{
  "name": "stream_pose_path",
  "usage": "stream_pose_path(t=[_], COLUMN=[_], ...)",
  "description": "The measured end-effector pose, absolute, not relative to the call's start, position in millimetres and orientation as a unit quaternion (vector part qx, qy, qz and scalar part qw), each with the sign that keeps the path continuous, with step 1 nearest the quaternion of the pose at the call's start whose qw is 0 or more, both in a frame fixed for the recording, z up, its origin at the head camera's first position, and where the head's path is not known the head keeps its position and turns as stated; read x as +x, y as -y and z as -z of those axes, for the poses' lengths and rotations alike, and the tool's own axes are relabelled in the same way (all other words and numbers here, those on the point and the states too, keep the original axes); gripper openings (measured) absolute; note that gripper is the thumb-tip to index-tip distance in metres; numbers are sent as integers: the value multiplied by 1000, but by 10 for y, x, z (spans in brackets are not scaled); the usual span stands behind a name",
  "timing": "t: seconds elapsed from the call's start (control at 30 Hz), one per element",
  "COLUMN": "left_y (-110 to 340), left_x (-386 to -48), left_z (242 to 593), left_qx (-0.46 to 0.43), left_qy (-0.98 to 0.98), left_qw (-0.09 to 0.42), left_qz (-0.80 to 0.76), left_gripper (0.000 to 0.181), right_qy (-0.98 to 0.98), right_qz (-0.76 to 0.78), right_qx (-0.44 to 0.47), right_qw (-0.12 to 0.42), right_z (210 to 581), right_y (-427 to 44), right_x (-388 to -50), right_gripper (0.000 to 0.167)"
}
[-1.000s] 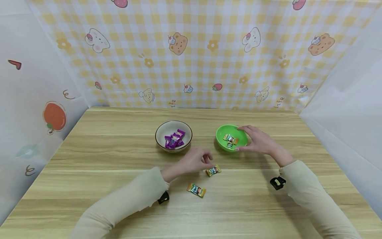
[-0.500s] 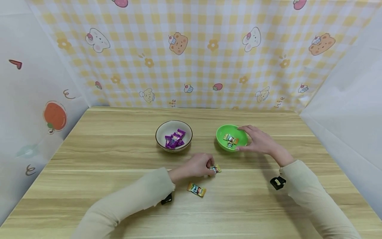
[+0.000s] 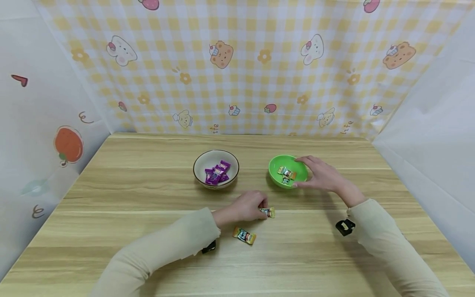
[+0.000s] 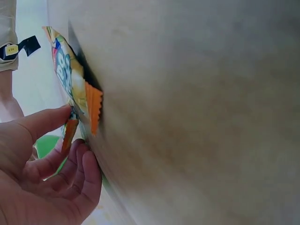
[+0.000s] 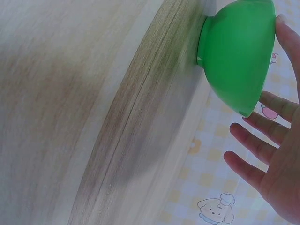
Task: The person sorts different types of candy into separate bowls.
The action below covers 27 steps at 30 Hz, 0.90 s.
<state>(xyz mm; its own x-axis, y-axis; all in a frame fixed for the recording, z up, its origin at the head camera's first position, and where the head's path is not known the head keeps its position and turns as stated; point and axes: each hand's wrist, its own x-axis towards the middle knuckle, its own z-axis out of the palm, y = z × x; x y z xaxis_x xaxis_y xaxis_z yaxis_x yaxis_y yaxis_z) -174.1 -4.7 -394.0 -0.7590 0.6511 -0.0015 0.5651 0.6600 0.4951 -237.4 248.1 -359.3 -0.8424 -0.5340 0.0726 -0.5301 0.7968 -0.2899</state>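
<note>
In the head view my left hand pinches a small yellow-and-orange wrapped candy between thumb and fingers, low at the table. The left wrist view shows the pinched candy's orange end at the thumb tip. Another such candy lies on the table, nearer the person. My right hand holds the green bowl by its right side, thumb on the near rim and a finger on the far rim. Other fingers spread apart from it in the right wrist view. A few yellow candies lie inside.
Left of the green bowl stands a white bowl with a dark rim, holding several purple-wrapped candies. Both stand on the wooden table. A yellow checked cloth hangs behind the table, with pale sheets at both sides.
My left hand has moved slightly right and down onto the farther candy and now pinches it; the candy has turned a little. My right hand and the bowls stay in place.
</note>
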Motion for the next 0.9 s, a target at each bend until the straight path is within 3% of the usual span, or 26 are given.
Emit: stream_pose_path(t=[0.13, 0.37, 0.53, 0.77, 0.9], left_y=[58, 99, 132, 137, 97], left_x=[-1735, -1774, -1824, -1901, -1969], left_z=[3940, 3917, 3819, 3650, 3577], left_qx=[331, 286, 258, 176, 138], left_qy=[-907, -871, -842, -805, -790], left_qw=[88, 153, 167, 219, 222], left_qz=[-243, -369, -443, -522, -554], left_gripper=[21, 13, 15, 14, 16], right_qy=[-948, -948, -947, -946, -947], right_qz=[151, 150, 150, 151, 153], right_qx=[-281, -281, -284, -286, -284], right_qw=[7, 4, 2, 1, 2], right_z=[3597, 3601, 3613, 3613, 3618], right_y=[-2486, -2490, -2498, -2496, -2496], right_x=[-2378, -2380, -2383, -2386, -2388], right_gripper=[90, 90, 90, 90, 90])
